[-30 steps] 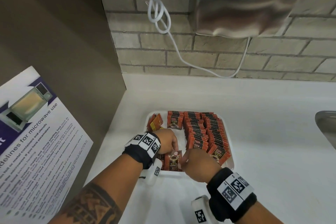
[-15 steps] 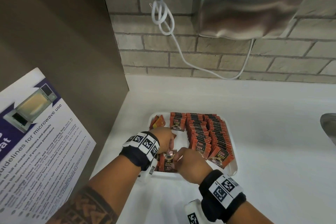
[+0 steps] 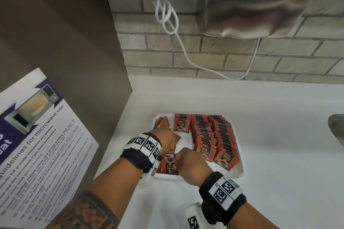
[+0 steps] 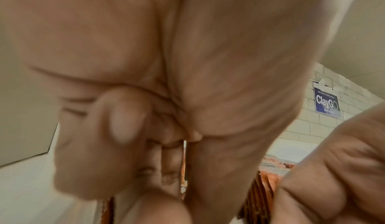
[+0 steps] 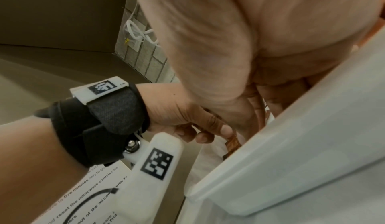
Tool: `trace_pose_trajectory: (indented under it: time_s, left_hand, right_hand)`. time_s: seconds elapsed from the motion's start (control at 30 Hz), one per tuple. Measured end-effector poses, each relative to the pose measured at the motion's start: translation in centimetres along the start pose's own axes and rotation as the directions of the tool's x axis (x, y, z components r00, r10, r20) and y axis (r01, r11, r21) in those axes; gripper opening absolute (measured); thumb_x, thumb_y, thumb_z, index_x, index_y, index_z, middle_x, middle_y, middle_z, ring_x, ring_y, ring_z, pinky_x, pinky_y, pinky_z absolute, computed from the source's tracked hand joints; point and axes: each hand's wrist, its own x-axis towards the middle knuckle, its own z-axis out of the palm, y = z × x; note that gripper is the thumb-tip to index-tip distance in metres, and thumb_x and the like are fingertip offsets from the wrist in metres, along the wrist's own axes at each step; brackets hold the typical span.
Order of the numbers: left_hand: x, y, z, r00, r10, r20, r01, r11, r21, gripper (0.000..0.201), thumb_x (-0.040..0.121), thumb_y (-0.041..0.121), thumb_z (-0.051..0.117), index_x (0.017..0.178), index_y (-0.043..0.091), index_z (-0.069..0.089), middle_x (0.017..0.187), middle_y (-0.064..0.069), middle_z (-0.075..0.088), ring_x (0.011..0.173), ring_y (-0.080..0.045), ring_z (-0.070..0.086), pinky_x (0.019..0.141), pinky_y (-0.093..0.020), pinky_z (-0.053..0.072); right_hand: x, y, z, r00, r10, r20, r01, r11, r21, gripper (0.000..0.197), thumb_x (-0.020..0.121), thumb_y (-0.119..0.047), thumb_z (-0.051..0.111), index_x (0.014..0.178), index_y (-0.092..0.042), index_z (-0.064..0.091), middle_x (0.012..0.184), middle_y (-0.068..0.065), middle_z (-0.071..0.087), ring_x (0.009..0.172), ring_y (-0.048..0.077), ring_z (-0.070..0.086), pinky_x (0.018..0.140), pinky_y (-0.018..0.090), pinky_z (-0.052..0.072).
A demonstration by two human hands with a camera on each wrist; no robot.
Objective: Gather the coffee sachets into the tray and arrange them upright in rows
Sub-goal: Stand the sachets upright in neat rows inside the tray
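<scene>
Coffee sachets (image 3: 214,134), flat glossy red-and-black foil packets, stand on edge in two tight rows down the middle and right of the shallow white plastic tray (image 3: 239,171), which sits on the smooth white table (image 3: 279,154) near its left end. At the near end of each row a packet leans out, face showing. A short stack (image 3: 182,123) stands at the tray's far edge, and a few orange-toned packets (image 3: 162,122) tilt in the far left corner.

Down at the near left corner, both hands work one sachet (image 3: 168,163), lying upside-down with its printed face up. The right hand (image 3: 193,165) has its grip curled down onto that packet's top edge, fingertips pinching it. The left hand (image 3: 163,140) is bunched just beyond, touching the right; in the left wrist view its fingers (image 4: 125,112) fold in and a thin packet edge (image 4: 184,161) shows clamped between thumb and fingers. In the right wrist view the left hand's fingertips (image 5: 204,137) curl beside the tray's rounded rim (image 5: 270,170).

Black fabric bands with white tag blocks wrap both wrists. A laminated microwave notice (image 3: 37,145) hangs on the left. Behind, a grey brick wall (image 3: 204,57), a brushed-steel hand dryer (image 3: 260,3) and its looped white cord (image 3: 165,15). A metal sink rim (image 3: 337,130) curves in at far right.
</scene>
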Motion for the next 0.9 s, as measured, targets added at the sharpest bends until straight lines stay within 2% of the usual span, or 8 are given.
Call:
trace_pose_trajectory:
  time_s: [0.2, 0.33, 0.43, 0.6, 0.7, 0.77, 0.83, 0.9]
  left_hand:
    - [-0.2, -0.4, -0.1, 1.0, 0.017, -0.009, -0.017, 1.0, 0.001, 0.026, 0.098, 0.012, 0.059, 0.12, 0.008, 0.072, 0.127, -0.005, 0.068, 0.119, -0.022, 0.061, 0.103, -0.03, 0.048]
    - [-0.3, -0.6, 0.1, 1.0, 0.012, 0.018, -0.013, 1.0, 0.015, 0.031, 0.095, 0.01, 0.065, 0.126, 0.01, 0.069, 0.131, -0.003, 0.066, 0.121, -0.021, 0.059, 0.1, -0.027, 0.047]
    - [-0.3, -0.7, 0.4, 1.0, -0.017, -0.018, 0.017, 0.999, 0.041, 0.028, 0.096, 0.01, 0.058, 0.122, 0.005, 0.068, 0.125, -0.011, 0.067, 0.113, -0.026, 0.063, 0.095, -0.031, 0.052]
    - [-0.1, -1.2, 0.8, 0.994, -0.103, 0.03, 0.102, 0.994, 0.041, 0.025, 0.094, 0.009, 0.056, 0.115, 0.003, 0.068, 0.111, -0.011, 0.068, 0.096, -0.024, 0.064, 0.087, -0.031, 0.055]
    - [-0.1, -1.4, 0.8, 0.993, -0.112, 0.043, 0.11, 0.992, 0.058, 0.025, 0.096, 0.011, 0.054, 0.116, 0.002, 0.066, 0.114, -0.012, 0.068, 0.096, -0.024, 0.063, 0.088, -0.032, 0.054]
    - [-0.1, -1.4, 0.9, 0.993, -0.115, 0.039, 0.113, 0.991, 0.067, 0.027, 0.097, 0.015, 0.054, 0.119, 0.005, 0.066, 0.115, -0.012, 0.068, 0.1, -0.024, 0.064, 0.09, -0.032, 0.054]
    - [-0.1, -1.3, 0.8, 0.991, -0.126, 0.043, 0.123, 0.99, 0.063, 0.025, 0.098, 0.02, 0.055, 0.115, 0.006, 0.067, 0.105, -0.009, 0.067, 0.096, -0.023, 0.065, 0.085, -0.03, 0.053]
    - [-0.2, -1.2, 0.7, 0.99, -0.132, 0.055, 0.129, 0.99, 0.051, 0.023, 0.097, 0.018, 0.052, 0.109, 0.005, 0.067, 0.094, -0.006, 0.061, 0.088, -0.021, 0.06, 0.078, -0.028, 0.05]
  right_hand:
    - [0.2, -1.0, -0.3, 0.999, 0.032, 0.041, -0.034, 0.998, 0.044, 0.031, 0.092, -0.02, 0.06, 0.121, -0.011, 0.054, 0.111, 0.01, 0.069, 0.104, 0.027, 0.065, 0.074, 0.026, 0.046]
    - [0.6, -1.5, -0.4, 0.996, 0.065, 0.055, -0.068, 0.996, 0.054, 0.046, 0.091, -0.022, 0.064, 0.131, -0.009, 0.047, 0.118, 0.009, 0.068, 0.11, 0.026, 0.063, 0.088, 0.032, 0.052]
    - [0.6, -1.9, -0.7, 0.997, 0.067, 0.045, -0.067, 0.998, 0.016, 0.047, 0.094, -0.025, 0.062, 0.134, -0.006, 0.048, 0.128, 0.011, 0.062, 0.117, 0.026, 0.059, 0.092, 0.029, 0.049]
    - [0.5, -2.3, -1.1, 0.996, 0.076, 0.041, -0.076, 0.997, -0.015, 0.042, 0.097, -0.025, 0.061, 0.131, -0.001, 0.055, 0.133, 0.013, 0.061, 0.121, 0.026, 0.058, 0.091, 0.025, 0.046]
    - [0.9, -2.4, -1.0, 0.993, 0.084, 0.084, -0.083, 0.996, -0.015, 0.031, 0.096, -0.027, 0.062, 0.116, -0.002, 0.063, 0.119, 0.014, 0.066, 0.11, 0.026, 0.062, 0.079, 0.026, 0.048]
    - [1.3, -2.2, -0.7, 0.993, 0.076, 0.094, -0.075, 0.997, -0.017, 0.021, 0.096, -0.026, 0.061, 0.083, -0.01, 0.058, 0.099, 0.012, 0.065, 0.091, 0.024, 0.062, 0.057, 0.023, 0.042]
    - [1.6, -2.1, -0.6, 0.991, 0.085, 0.099, -0.082, 0.996, -0.03, 0.033, 0.097, -0.024, 0.059, 0.068, -0.016, 0.046, 0.086, 0.007, 0.059, 0.083, 0.021, 0.055, 0.05, 0.019, 0.033]
    - [1.7, -2.2, -0.7, 0.99, 0.091, 0.11, -0.089, 0.996, -0.028, 0.036, 0.097, -0.022, 0.059, 0.065, -0.019, 0.042, 0.073, 0.001, 0.052, 0.082, 0.02, 0.051, 0.049, 0.017, 0.03]
